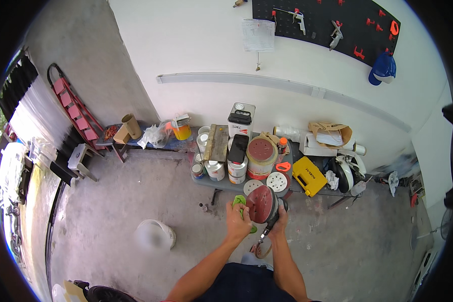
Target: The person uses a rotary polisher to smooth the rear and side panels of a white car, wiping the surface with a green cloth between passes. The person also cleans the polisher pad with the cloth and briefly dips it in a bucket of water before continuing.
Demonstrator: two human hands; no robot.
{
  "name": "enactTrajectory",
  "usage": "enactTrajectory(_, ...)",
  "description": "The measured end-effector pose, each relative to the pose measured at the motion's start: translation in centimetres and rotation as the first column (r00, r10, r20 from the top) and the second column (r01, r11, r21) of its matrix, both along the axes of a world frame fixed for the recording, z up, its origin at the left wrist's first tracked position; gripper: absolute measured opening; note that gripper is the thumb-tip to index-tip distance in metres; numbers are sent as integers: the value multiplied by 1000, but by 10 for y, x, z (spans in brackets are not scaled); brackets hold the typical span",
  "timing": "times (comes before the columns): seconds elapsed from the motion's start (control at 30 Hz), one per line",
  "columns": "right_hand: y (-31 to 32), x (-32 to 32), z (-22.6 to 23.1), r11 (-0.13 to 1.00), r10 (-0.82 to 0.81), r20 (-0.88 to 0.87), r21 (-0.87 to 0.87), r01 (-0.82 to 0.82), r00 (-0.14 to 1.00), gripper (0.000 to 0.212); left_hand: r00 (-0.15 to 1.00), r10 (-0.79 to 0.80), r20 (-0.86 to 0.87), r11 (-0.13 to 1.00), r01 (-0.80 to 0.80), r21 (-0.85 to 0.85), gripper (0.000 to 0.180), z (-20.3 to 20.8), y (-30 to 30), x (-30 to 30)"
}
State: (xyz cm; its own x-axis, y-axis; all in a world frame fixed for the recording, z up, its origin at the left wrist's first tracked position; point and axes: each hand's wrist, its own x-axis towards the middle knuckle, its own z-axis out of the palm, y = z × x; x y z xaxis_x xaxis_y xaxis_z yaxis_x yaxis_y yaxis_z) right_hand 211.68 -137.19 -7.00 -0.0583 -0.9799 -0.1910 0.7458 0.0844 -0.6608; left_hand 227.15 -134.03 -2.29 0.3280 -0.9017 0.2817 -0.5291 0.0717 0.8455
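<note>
My right hand [279, 225] grips a black air sander [272, 219], its hose fitting running down toward my body. The sander's dark red sanding disc [260, 204] is turned up and to the left, with some paler marks on it. Wrapped round a bright green cloth [239, 200], my left hand [236, 224] is at the left edge of the disc; whether it touches the disc I cannot tell. Just beyond, a white perforated disc [277, 181] and a paler round disc [252, 187] lie at the front edge of a grey table [206, 179].
The grey table carries several cans [215, 170], a tub [261, 155] topped with a red disc, and a black phone-like slab [238, 148]. A yellow case [309, 176] lies to the right. On the floor at left stands a white bucket [156, 235]; a stool [82, 160] is farther off.
</note>
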Motion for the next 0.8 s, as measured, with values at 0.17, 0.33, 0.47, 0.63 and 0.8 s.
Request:
enactTrajectory(0.17, 12, 6, -7, 996, -15, -164, -89, 1, 986, 82, 682, 172, -711, 855, 254, 452, 44, -19, -7, 25)
enactTrajectory(0.33, 18, 16, -8, 1000, -7, -161, -31, 2, 987, 73, 663, 62, -746, 763, 451, 464, 58, -25, -1, 41)
enactTrajectory(0.47, 21, 20, -4, 994, -65, -313, 60, 88, 948, 66, 868, -61, -493, 857, 299, 420, 50, -38, -2, 44)
enactTrajectory(0.63, 24, 24, 8, 972, -56, -622, 144, 184, 781, 63, 927, 2, -375, 902, 161, 401, 38, -46, -12, 53)
enactTrajectory(0.8, 25, -19, -11, 889, -167, -884, 56, 454, 437, 69, 964, 99, -246, 919, 6, 394, 40, -39, -32, 104)
